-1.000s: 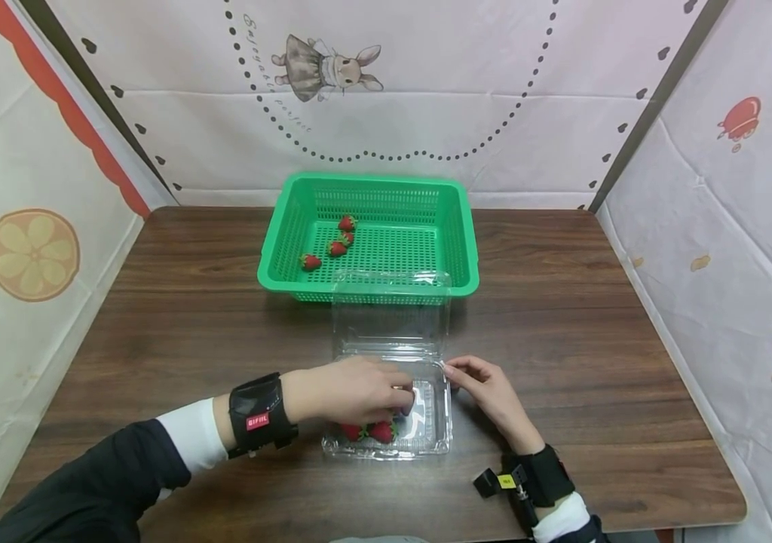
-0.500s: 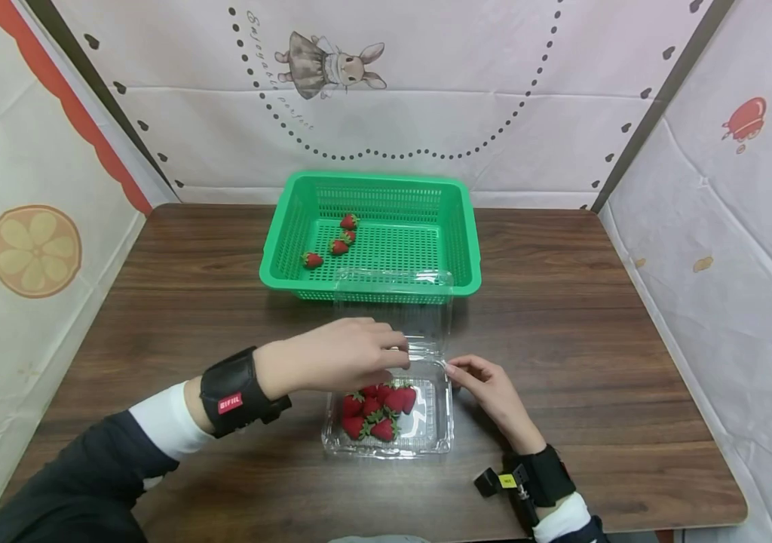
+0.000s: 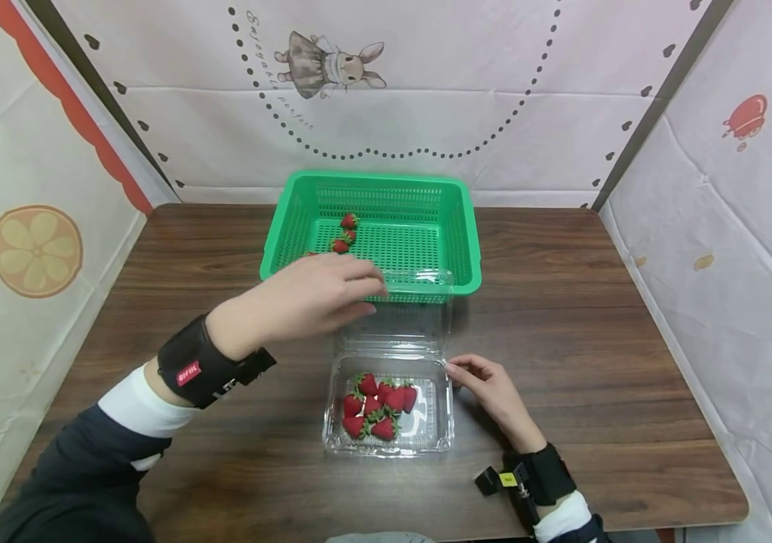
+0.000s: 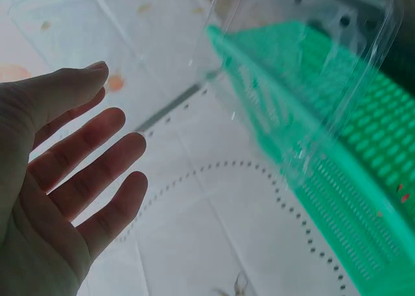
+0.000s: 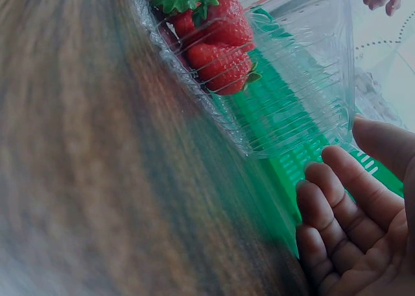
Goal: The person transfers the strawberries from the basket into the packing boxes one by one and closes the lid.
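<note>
My left hand (image 3: pixel 311 298) hangs above the open lid of a clear plastic clamshell container (image 3: pixel 430 415), near the green basket's front edge. Its fingers are loosely bent with nothing between them, as the left wrist view shows. Several strawberries (image 3: pixel 372 406) lie in the container's base, mostly toward its left side. At the base's right back corner, my right hand (image 3: pixel 491 392) pinches the rim between thumb and index finger; its other fingers curl loosely in the right wrist view. More strawberries (image 3: pixel 348 221) sit in the green basket (image 3: pixel 464 256); one is mostly hidden behind the left hand.
The container's raised lid (image 3: pixel 420 324) leans back over the basket's front rim. A brown wooden table (image 3: pixel 562 317) carries everything. Printed white cloth (image 3: pixel 427 121) walls the back and both sides.
My left hand has risen out of the container and moved back toward the basket, leaving another strawberry at the back of the group. The right hand keeps its place on the rim.
</note>
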Available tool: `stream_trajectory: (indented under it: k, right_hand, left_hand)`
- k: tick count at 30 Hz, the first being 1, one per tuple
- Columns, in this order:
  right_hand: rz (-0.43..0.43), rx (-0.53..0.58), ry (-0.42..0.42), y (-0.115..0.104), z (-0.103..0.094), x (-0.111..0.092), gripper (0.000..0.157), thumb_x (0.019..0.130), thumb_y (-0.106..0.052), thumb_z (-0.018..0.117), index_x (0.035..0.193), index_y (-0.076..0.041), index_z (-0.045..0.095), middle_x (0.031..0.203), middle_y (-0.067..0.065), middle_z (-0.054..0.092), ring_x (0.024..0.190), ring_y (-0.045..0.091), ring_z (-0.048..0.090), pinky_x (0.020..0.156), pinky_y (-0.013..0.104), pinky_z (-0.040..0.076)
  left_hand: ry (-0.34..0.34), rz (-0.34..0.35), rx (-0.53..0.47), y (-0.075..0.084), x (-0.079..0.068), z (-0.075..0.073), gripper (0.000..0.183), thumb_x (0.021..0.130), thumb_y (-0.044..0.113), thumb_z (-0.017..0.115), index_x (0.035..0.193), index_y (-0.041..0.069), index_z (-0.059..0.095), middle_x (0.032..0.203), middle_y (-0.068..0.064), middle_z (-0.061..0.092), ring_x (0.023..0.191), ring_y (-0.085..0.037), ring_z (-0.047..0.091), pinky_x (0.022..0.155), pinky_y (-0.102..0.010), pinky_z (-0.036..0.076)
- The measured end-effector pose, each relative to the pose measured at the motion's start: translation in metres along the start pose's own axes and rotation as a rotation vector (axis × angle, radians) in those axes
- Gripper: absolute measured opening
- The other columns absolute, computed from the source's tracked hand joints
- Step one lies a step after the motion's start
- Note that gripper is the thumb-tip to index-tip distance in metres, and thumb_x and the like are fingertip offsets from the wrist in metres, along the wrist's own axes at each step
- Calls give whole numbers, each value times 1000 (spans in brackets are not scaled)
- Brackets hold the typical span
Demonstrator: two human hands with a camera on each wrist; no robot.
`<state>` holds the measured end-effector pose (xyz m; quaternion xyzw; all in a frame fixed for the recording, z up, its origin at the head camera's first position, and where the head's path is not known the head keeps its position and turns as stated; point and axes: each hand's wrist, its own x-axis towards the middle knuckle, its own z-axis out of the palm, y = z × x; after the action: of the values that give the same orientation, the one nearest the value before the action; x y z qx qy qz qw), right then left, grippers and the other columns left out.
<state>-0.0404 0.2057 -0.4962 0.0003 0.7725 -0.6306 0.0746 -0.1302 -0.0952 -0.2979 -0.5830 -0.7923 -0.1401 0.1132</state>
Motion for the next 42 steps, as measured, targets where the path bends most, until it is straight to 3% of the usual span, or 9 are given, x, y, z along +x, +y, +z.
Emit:
stream_trajectory:
  k: [5, 11, 18, 22, 26, 29, 36, 42]
  right_hand:
    - [-3, 12, -5, 1, 0, 0, 28, 97, -22, 69, 113, 1, 70, 98, 8, 71, 87, 16, 64, 80, 31, 53]
    - [7, 5, -5, 0, -2, -1, 28, 98, -21, 69, 115, 1, 70, 99, 6, 71, 89, 15, 64, 82, 32, 53]
    - [-1, -3, -3, -2, -2, 1, 28, 97, -23, 69, 114, -1, 71, 98, 7, 71, 88, 15, 63, 81, 31, 52]
    - [4, -9, 6, 0, -2, 1, 28, 97, -25, 70, 112, -2, 71, 97, 6, 71, 88, 16, 64, 80, 31, 52]
    - [14, -11, 11, 1, -2, 1, 28, 96, -26, 71, 112, -2, 71, 96, 3, 72, 87, 17, 65, 80, 30, 52]
    - [16, -2, 4, 2, -1, 1, 28, 96, -25, 71, 112, -2, 71, 96, 5, 72, 87, 17, 65, 80, 30, 53]
    - [15, 2, -1, 2, -2, 1, 29, 96, -23, 70, 114, 0, 70, 98, 8, 71, 88, 16, 64, 82, 31, 52]
    - [11, 17, -6, 1, -2, 1, 28, 97, -20, 70, 115, 1, 70, 98, 8, 71, 87, 17, 65, 81, 31, 53]
  left_hand:
    - [57, -25, 23, -12, -3, -13, 27, 86, 12, 81, 110, 7, 70, 108, -5, 69, 100, -22, 66, 89, -38, 54]
    - [108, -92, 19, -28, -10, -19, 28, 84, 10, 82, 109, 6, 70, 105, -5, 69, 96, -22, 66, 84, -40, 56]
    - [81, -169, 10, -46, -13, -14, 22, 87, 11, 80, 107, 8, 70, 103, -3, 68, 88, -18, 65, 74, -37, 56]
    - [0, -321, -11, -67, -16, -7, 21, 90, 11, 78, 109, 9, 70, 106, -4, 68, 90, -19, 65, 75, -39, 56]
    - [-144, -499, -40, -92, -22, 5, 23, 92, 12, 73, 115, 10, 69, 109, -6, 65, 94, -21, 63, 79, -41, 54]
    - [-244, -570, -64, -109, -26, 15, 26, 94, 14, 71, 119, 9, 68, 114, -7, 64, 100, -23, 62, 84, -44, 52]
    - [-366, -601, -60, -133, -30, 32, 30, 94, 17, 71, 122, 9, 68, 127, -13, 63, 113, -31, 60, 90, -49, 50]
    - [-461, -563, -50, -146, -32, 43, 32, 95, 14, 70, 126, 4, 66, 128, -18, 62, 120, -36, 58, 97, -53, 47]
